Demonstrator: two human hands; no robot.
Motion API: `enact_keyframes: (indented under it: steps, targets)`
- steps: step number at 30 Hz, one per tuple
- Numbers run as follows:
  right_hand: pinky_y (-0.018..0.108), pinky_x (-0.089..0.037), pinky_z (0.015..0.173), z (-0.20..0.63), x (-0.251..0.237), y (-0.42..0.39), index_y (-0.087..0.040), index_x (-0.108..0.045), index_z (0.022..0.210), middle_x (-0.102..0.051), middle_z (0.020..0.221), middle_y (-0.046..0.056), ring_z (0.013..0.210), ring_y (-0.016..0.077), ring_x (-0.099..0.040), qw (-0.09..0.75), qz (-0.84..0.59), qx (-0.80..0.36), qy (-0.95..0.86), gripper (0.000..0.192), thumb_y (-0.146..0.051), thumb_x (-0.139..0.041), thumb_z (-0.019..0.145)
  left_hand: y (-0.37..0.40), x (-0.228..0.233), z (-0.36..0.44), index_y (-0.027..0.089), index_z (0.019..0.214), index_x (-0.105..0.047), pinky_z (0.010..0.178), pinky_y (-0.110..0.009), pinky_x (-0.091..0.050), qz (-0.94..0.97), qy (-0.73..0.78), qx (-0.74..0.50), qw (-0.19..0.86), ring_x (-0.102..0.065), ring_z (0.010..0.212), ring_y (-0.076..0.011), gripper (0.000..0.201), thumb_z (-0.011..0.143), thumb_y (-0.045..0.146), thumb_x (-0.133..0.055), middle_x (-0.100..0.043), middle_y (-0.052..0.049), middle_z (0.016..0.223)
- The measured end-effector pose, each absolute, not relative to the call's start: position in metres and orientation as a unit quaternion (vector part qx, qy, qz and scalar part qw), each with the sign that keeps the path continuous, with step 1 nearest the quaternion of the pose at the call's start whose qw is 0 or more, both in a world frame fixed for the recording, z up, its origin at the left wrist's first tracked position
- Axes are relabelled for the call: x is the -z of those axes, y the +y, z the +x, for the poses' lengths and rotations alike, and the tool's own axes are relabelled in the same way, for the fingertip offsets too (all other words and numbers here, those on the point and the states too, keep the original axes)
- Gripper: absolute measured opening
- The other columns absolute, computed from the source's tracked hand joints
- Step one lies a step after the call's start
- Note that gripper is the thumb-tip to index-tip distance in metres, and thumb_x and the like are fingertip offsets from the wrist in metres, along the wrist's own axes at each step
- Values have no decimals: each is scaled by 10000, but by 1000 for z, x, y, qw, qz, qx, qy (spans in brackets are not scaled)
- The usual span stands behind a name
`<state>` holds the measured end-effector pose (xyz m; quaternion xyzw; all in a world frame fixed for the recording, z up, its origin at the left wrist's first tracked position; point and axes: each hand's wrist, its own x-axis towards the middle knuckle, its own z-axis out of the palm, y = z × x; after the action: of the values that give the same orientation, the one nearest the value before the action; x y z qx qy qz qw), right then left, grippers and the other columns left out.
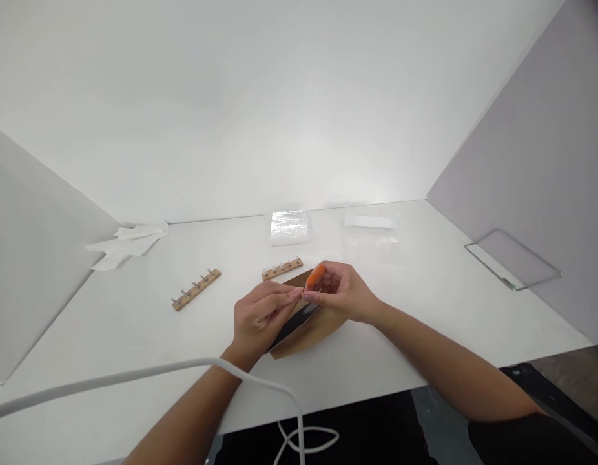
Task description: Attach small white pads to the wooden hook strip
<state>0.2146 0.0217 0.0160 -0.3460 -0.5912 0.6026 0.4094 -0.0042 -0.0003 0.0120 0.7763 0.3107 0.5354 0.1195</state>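
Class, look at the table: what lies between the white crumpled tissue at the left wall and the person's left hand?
A wooden hook rack, in the head view.

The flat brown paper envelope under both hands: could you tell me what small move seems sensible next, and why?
Probably draw the dark flat strip a little further along the flat brown paper envelope. The left hand and the right hand, with an orange cover on one fingertip, meet pinched at its upper end.

The table (134,336) looked smooth, matt white. Two wooden hook racks (195,290) (282,268) carried small metal pegs. A brown cardboard sheet (309,332) was matt; the plastic bag (290,226) glossy; the tissue (127,243) soft, crumpled paper.
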Motion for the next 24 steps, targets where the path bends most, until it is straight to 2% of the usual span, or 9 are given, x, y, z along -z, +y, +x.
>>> enact_keyframes:
  steps: [6,11,19,24]
  targets:
    - [342,-627,779,216,-18,22,-208,-703,937,-776,928,46,821,172,-724,399,-342,-607,-596,366,-450,-923,771,0,-9,-6,270,1079,-809,708,-291,-652,780,308,-531,117,-768,838,-164,251,907,92,-770,-826,-26,998]
    - [338,-622,786,216,-16,24,-204,-697,940,-768,921,42,830,172,-724,397,-330,-613,-598,370,-445,-923,774,0,-7,-6,276,1102,-788,649,-256,-614,777,316,-532,119,-729,772,-135,255,920,100,-759,-795,-19,951]
    - [356,-633,798,217,-14,26,-201,-706,946,-757,901,38,851,191,-735,392,-319,-621,-599,464,-523,-945,714,2,-12,-7,313,1191,-772,694,-282,-617,806,275,-517,88,-752,819,-151,335,939,95,-737,-810,-9,1006]
    - [337,-627,792,219,-15,28,-195,-710,959,-744,892,33,856,180,-730,377,-309,-630,-605,416,-489,-926,760,5,-12,-11,298,1192,-765,717,-293,-628,824,254,-502,69,-759,848,-158,370,905,64,-767,-816,-7,1019]
